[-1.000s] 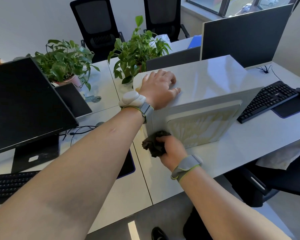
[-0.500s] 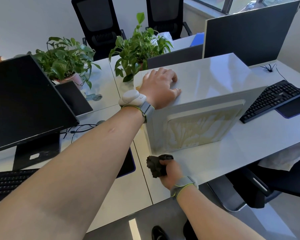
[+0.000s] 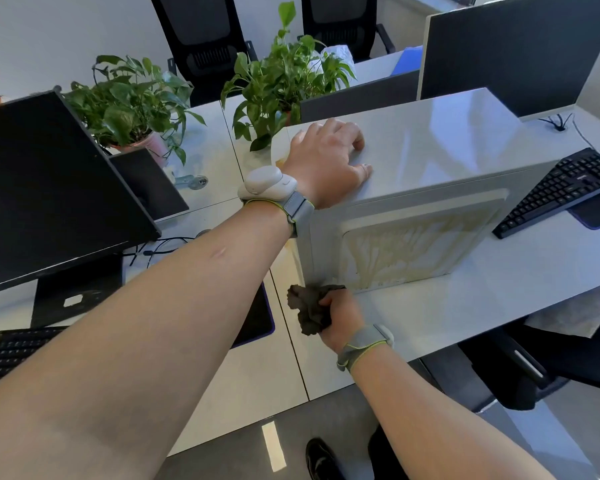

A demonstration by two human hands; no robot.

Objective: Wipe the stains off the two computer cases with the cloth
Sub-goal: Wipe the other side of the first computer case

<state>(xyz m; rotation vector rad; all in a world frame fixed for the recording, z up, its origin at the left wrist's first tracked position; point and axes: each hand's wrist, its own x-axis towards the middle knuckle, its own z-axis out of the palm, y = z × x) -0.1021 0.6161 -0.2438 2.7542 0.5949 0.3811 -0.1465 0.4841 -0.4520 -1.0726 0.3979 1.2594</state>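
Right hand (image 3: 340, 315) gripping cloth (image 3: 309, 308) raised to case (image 3: 413, 202) corner, left hand (image 3: 323, 161) flat on top

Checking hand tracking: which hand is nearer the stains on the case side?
Right. The right hand, gripping the cloth, is at the case's lower corner beside the stains. The left hand rests on top, above them.

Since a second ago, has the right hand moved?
Yes. The right hand with the cloth dropped from the case side panel to its bottom corner by the desk.
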